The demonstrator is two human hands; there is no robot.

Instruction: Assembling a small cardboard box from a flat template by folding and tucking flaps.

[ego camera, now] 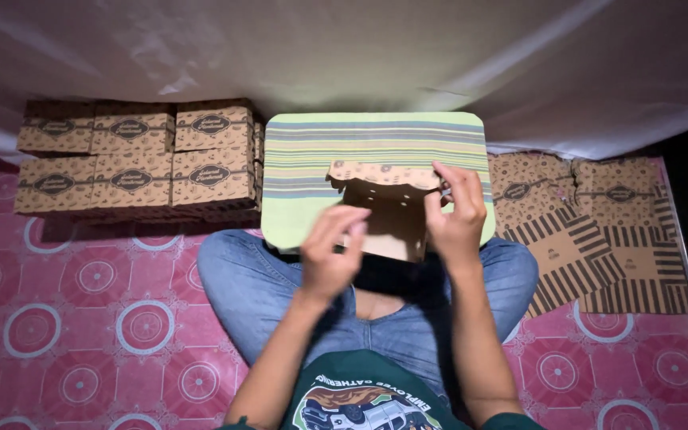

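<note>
Both hands are on the half-folded cardboard box point(384, 213), held up over the striped lap board point(376, 151): the left hand point(330, 253) pinches its near left wall, and the right hand point(455, 213) clamps the right wall near the patterned top flap. It looks light and thin, stiff only along its creases, so gripping walls near folds seems safest.

A pink patterned floor point(81, 318) carries stacked brown boxes point(133, 159) along its far left edge and flat unfolded box sheets point(599, 231) at its right edge. A striped green board point(360, 151) rests mid-floor.
</note>
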